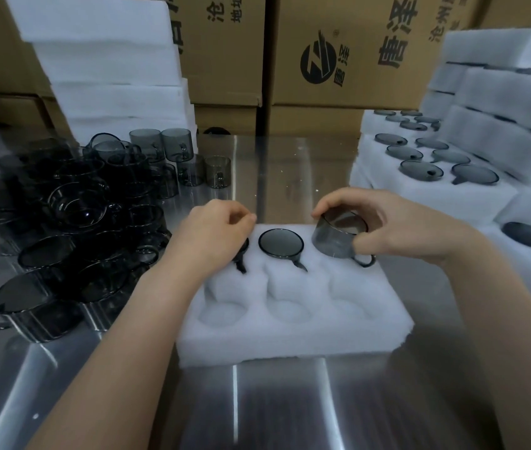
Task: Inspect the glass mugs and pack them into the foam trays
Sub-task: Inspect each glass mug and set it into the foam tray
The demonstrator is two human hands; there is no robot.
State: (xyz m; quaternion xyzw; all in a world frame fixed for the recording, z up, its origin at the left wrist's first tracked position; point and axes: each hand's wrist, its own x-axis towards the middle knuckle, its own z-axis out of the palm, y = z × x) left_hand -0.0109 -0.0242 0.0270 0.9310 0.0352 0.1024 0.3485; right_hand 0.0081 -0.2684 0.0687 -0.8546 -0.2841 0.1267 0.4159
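On the steel table (257, 410) the foam tray (293, 339) lies square before the person, and its near row of three pockets (287, 308) is unfilled. In the tray's far row the middle mug (281, 243) sits fully sunk, base up, its handle pointing toward the near edge. The left hand (215, 235) comes in over the tray's left side, palm down and fingers curled, covering the left mug (242, 259) in the far-left pocket. Only the handle and a sliver of rim show, so I cannot tell whether the fingers pinch it or merely rest there. The right hand (384, 222) arches over the tray's far-right pocket, wrist bent. Thumb on the near side and fingers on the far side clasp the wall of the third mug (335, 237), which is tilted and only partly entered, its handle hanging toward the near edge. This smoked glass is likely thin, stiff, smooth and easily chipped, and fairly light. Holding it across the wall, as here, seems safer than holding by the slender handle. It should be pressed down level, since the soft foam will probably give and then hug it. To the left of the tray lies a heap of loose mugs (72, 228), touching one another. To its right sit filled trays (433, 164) in stepped stacks. Beyond the tray's far edge rise white foam blocks (105, 69) and printed cardboard cartons (339, 60).
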